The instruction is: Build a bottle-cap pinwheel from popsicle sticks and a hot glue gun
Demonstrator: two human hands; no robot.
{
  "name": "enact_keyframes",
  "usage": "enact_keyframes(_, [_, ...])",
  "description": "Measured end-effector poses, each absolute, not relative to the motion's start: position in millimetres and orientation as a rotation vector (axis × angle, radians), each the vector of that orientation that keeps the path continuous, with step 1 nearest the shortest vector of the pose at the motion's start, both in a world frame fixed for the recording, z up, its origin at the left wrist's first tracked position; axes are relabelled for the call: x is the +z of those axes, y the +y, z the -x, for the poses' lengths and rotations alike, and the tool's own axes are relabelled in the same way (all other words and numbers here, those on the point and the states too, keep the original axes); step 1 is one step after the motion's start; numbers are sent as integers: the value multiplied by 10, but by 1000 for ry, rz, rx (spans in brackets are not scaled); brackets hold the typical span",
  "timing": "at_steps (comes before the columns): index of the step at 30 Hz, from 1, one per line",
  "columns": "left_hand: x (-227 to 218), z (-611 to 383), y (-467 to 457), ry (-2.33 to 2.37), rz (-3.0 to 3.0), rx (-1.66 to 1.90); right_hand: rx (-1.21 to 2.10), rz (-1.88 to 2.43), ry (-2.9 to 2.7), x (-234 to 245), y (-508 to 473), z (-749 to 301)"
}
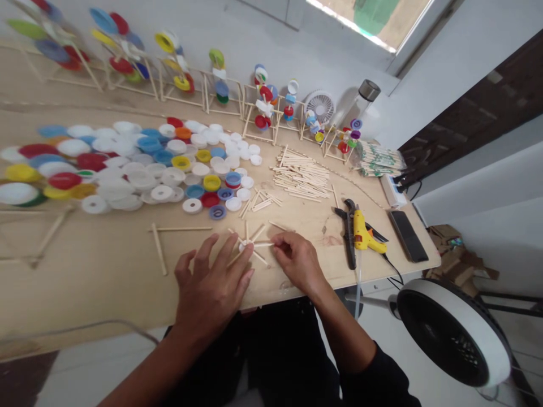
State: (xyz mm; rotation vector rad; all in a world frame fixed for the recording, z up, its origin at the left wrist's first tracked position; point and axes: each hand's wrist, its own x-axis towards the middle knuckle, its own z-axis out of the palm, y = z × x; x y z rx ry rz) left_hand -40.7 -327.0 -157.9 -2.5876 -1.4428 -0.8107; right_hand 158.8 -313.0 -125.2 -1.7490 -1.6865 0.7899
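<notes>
Table's near edge [265, 302] lies just bodyward of both hands. Left hand [214, 280] spread, fingertips resting at the hub of the stick wheel [243, 247]; right hand [299, 260] — thumb and forefinger pinching one spoke's [263, 245] outer end. Room rightward to the glue gun [362, 233]; beyond — loose sticks [301, 175], bottle caps [142, 175].

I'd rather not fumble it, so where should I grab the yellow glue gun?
Best take the yellow glue gun by its handle, probably from the right and near side: it lies on its side with the handle jutting rightward, while a black tool crowds the body's left.
</notes>
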Motion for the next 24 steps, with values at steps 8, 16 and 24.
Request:
enact_keyframes(8, [-1560,377,-3284,-1513,2601,-827,789,1739,-1651,-1280,-3144,-1584])
enact_keyframes(16, [-1551,405,-3254,-1428,2593,-824,714,1705,-1653,-1295,-3149,-1659])
enact_keyframes(24, [-1484,448,-3226,-1413,2609,-1048,314,1890,-1911,-1223,-2982,-1749])
